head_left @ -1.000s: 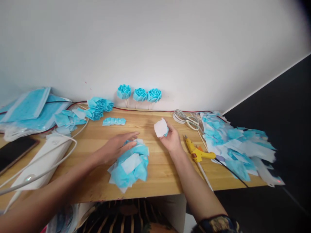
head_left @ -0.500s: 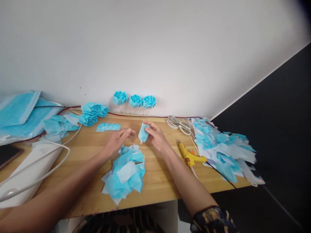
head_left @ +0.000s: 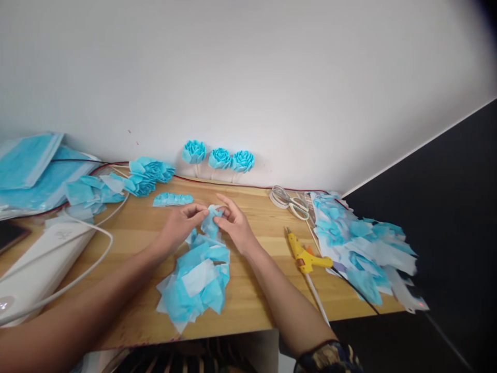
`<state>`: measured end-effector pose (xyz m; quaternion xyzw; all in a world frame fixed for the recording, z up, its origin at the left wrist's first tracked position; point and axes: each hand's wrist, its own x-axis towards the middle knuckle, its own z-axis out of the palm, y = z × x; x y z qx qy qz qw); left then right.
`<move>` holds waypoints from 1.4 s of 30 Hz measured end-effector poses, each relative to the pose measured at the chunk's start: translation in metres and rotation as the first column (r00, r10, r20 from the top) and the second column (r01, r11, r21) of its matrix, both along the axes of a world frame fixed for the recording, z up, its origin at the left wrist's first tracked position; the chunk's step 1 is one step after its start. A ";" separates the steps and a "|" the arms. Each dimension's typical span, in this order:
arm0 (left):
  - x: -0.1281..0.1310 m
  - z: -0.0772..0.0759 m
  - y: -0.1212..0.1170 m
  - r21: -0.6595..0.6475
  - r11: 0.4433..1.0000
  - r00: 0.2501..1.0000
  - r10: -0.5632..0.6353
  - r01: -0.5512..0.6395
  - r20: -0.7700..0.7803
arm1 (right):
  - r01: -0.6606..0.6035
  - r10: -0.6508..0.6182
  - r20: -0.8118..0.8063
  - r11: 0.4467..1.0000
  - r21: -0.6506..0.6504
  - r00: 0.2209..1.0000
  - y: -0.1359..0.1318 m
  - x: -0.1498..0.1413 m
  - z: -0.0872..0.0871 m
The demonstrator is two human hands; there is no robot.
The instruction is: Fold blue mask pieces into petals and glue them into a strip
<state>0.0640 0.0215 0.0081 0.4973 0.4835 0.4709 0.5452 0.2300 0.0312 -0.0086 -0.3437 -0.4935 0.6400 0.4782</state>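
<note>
Between my two hands is a small light blue piece of thin fabric, held upright above the table. My right hand pinches its right side between thumb and fingers, with the index finger raised. At its left edge, my left hand has thumb and fingertips pressed together on the fabric. Just below lies a loose pile of blue and white fabric pieces. Beyond my left hand rests a short row of folded blue petals.
Three blue fabric flowers on sticks stand against the wall. More flowers and blue masks lie left, near a white power strip. On the right are scissors, a yellow glue gun and a fabric heap.
My left hand has come over to the fabric piece and now grips its edge. The right hand has moved slightly left with the piece. The view has shifted a little.
</note>
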 end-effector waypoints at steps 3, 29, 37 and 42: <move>-0.001 0.002 0.000 -0.004 1.000 0.998 -0.011 0.011 0.067 | 0.034 -0.041 -0.094 0.997 -0.070 0.995 -0.002 0.001 0.002; -0.001 0.006 -0.002 -0.073 0.997 0.987 -0.005 0.017 0.162 | -0.019 -0.012 -0.165 0.982 -0.185 0.986 -0.002 0.005 -0.001; 0.001 0.004 -0.002 0.014 0.999 0.998 0.029 -0.029 0.051 | 0.022 -0.027 -0.047 0.995 -0.100 0.999 -0.005 0.005 -0.005; 0.000 0.001 -0.002 0.028 0.999 0.997 0.041 -0.043 0.070 | 0.062 -0.064 -0.035 0.995 -0.075 0.997 -0.005 0.006 -0.003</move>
